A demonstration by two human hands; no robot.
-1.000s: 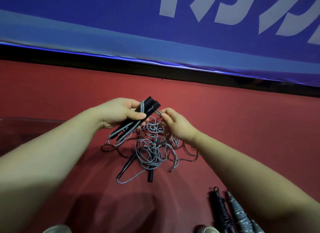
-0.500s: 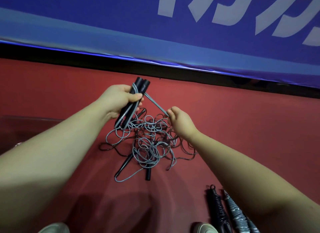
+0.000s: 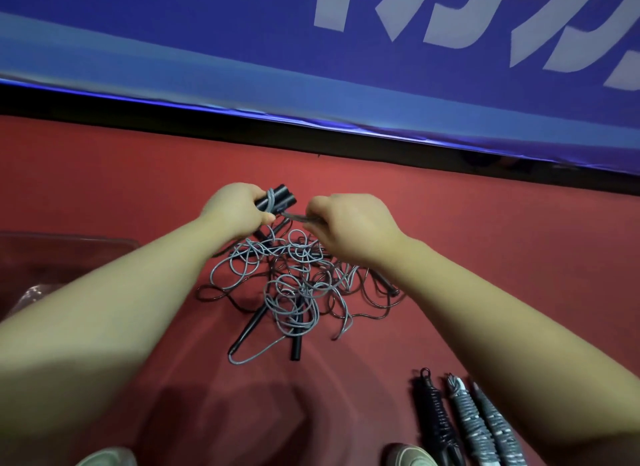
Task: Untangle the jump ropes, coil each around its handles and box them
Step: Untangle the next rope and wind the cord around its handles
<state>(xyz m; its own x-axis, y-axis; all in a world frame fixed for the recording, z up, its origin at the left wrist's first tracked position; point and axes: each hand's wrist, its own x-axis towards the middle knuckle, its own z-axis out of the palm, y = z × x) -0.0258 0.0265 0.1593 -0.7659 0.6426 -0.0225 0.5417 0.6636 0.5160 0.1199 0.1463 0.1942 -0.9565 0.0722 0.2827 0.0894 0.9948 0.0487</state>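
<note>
My left hand grips a pair of black jump rope handles held together, with a grey cord looped once round them. My right hand pinches that grey cord just right of the handles and holds it taut. Below both hands a tangle of grey and black ropes lies on the red floor, with loose black handles sticking out toward me and one more at the right.
Three coiled jump ropes lie side by side at the lower right. A clear plastic box sits at the left under my forearm. My shoes show at the bottom edge. A blue banner runs along the far wall.
My right hand has swung the grey cord up and over, close to the handles, adding a turn. My left hand has tipped the handles more level.
</note>
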